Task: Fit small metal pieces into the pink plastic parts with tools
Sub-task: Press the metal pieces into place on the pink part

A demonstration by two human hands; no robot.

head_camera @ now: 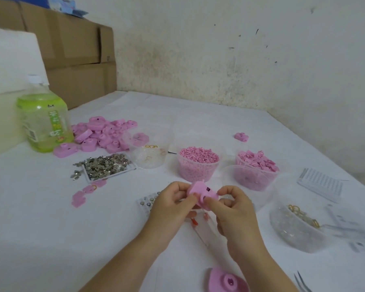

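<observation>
Bench (198, 123): white-covered, carrying all below.
Tubs: four clear ones; two hold pink bits, two hold gold rings.
Pile (105, 133): pink parts, too many to count.
Tray (108, 166): metal pieces, heaped, some spilled beside.
Part (201, 194): one, held above bench centre; light, stiff, smooth plastic; best gripped by the edges.
Left hand (171, 209): fingers closed on part.
Right hand (236, 216): fingers pinching part.
Tweezers (301, 283): probably one pair, blurred, untouched.

Both bare forearms reach forward, left hand (173, 204) and right hand (233, 209) meeting fingertip to fingertip in a pinching grip.
</observation>
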